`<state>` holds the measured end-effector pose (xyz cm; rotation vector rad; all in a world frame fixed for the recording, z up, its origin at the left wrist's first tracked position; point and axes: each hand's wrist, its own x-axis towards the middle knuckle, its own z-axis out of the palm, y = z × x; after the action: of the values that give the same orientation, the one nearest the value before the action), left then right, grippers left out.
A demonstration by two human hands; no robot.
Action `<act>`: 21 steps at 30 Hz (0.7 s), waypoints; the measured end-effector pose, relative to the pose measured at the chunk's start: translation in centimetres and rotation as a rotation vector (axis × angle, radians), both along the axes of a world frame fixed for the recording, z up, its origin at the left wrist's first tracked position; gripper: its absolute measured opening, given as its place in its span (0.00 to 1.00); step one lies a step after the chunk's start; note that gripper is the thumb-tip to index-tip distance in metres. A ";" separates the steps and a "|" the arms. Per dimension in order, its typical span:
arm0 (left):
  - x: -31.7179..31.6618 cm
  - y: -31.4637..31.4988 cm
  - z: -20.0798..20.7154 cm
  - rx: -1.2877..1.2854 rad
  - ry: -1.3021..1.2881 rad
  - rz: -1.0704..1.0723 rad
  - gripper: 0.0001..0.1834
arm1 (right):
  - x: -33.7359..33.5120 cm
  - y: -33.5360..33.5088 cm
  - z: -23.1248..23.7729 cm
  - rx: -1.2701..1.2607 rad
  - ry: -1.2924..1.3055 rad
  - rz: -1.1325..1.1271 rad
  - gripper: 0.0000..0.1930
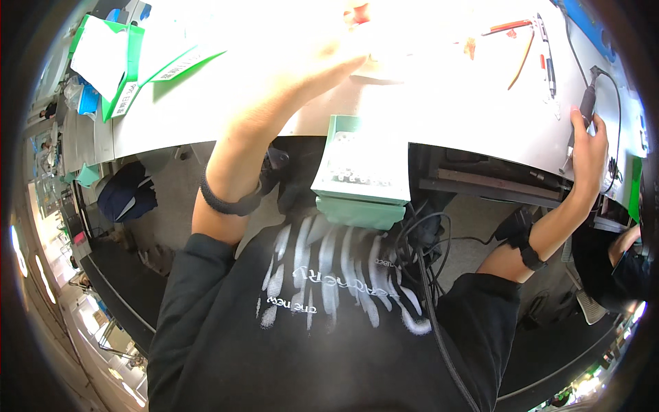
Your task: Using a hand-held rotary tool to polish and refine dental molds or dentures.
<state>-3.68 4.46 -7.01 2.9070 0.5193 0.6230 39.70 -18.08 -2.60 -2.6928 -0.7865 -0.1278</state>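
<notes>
My right hand (589, 144) is closed around a dark, slim corded hand tool (588, 104) at the right end of the white table. A thin metal tip shows below the hand, and a cable leaves the tool's upper end. My left hand (340, 58) is over the middle of the table, washed out by strong light. Its fingers are lost in the glare, and what they may hold does not show. A small red thing (358, 14) lies just beyond it. Close to my body, a pale green bin (360, 213) with small pieces inside sits at the table's front edge.
Green-edged folders (130, 55) with papers lie at the far left. Toward the far right are a red-handled tool (508, 27), a thin curved brown strip (523, 60) and pens (550, 72). Black cables (439, 329) run down across my shirt. Another person (621, 261) sits at right.
</notes>
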 end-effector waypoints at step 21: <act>5.1 -2.8 7.1 -1.144 -0.619 -0.007 0.11 | -20.0 8.1 3.7 0.634 0.440 0.773 0.15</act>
<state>1.46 1.68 0.10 1.5540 0.5208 0.8059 19.67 -10.02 1.12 -1.6095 -1.2946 0.3314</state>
